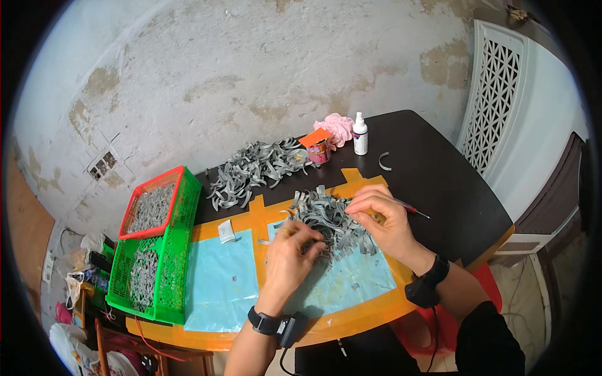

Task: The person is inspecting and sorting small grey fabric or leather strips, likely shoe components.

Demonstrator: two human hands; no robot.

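A heap of curved grey strips [338, 219] lies on light blue sheeting [219, 276] taped to the table. My left hand [291, 257] is at the heap's near left edge, thumb and fingers drawn together; anything between them is too small to name. Over the heap's right side, my right hand [382, 216] makes a pinch, and what its fingertips hold is not clear. Just beyond that hand lies a thin tool [419, 212] with a metal tip, partly hidden by the hand. Both wrists wear black bands with a small device.
A larger pile of grey strips [257, 166] sits at the back by the wall. Near it stand a tin [319, 150], a pink cloth [337, 127] and a white bottle [360, 135]. At left, a red basket [172, 216] rests on a green basket [168, 294]; both hold small grey pieces.
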